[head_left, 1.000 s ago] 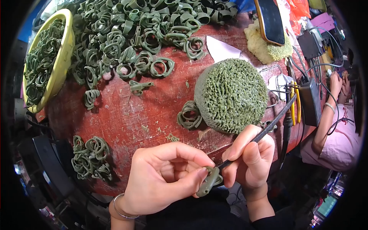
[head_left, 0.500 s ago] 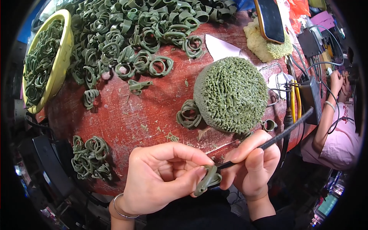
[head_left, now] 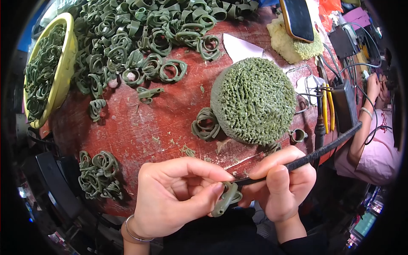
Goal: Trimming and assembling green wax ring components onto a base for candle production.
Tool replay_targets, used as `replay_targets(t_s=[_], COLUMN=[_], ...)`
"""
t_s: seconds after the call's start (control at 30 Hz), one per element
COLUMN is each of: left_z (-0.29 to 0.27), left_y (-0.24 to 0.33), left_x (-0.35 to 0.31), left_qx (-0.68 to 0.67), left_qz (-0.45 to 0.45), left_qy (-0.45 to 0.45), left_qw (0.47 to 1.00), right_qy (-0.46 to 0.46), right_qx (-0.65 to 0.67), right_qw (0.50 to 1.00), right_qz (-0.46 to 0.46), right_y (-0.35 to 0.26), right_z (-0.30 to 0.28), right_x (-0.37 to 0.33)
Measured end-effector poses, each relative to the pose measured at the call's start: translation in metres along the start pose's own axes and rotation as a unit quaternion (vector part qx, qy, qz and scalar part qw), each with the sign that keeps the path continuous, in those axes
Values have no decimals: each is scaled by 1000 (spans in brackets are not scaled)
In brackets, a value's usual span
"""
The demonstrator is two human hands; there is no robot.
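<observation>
My left hand pinches a small green wax-like ring between thumb and fingertips, low at the near edge of the table. My right hand is closed round a slim black rod-like tool, which slants up to the right. The tool's tip end meets the top of the ring; the exact contact is hidden by the fingers. Just beyond my hands stands a round block with a rough, crumbly green top. A looped cluster of green rings leans by its left side.
Many green rings are heaped at the back. A yellow basket of them stands left, and a smaller pile lies near left. A phone rests on a yellowish sponge-like block. Pliers and cables are right, beside another person's arm.
The view has shifted slightly. The black tool reaches a little further to the upper right, and the ring has turned slightly in my left fingers. Both grips stay the same.
</observation>
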State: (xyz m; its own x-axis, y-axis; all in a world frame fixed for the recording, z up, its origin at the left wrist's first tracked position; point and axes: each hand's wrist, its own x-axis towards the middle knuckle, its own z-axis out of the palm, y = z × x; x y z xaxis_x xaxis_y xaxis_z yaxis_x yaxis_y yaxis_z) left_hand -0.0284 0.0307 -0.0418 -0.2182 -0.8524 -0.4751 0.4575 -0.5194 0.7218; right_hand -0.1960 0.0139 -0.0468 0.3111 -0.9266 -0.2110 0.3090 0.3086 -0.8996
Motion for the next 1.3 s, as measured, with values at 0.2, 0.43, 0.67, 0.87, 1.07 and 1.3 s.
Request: replay_targets(t_s=[0.2,0.43,0.67,0.87,1.07,1.3], left_z=[1,3,0,9,7,15], left_y=[1,3,0,-1,-3,1], left_x=[0,0,3,4,5,4], left_qx=[6,12,2,6,1,24], left_qz=[-12,-8,-10,17,20,39], left_qy=[4,3,-19,31,24,72], left_qw=[1000,1000,1000,999,1000,996], right_qy=[-1,-5,-8,-10,6,28], right_qx=[4,9,18,36,-29,-136], right_qw=[1000,1000,1000,999,999,988], right_qz=[-6,-13,-12,16,-29,-60], right_y=[0,-1,0,0,2,-2], right_z=[-2,-3,-4,-3,-3,-2], right_x=[0,2,5,7,1,1])
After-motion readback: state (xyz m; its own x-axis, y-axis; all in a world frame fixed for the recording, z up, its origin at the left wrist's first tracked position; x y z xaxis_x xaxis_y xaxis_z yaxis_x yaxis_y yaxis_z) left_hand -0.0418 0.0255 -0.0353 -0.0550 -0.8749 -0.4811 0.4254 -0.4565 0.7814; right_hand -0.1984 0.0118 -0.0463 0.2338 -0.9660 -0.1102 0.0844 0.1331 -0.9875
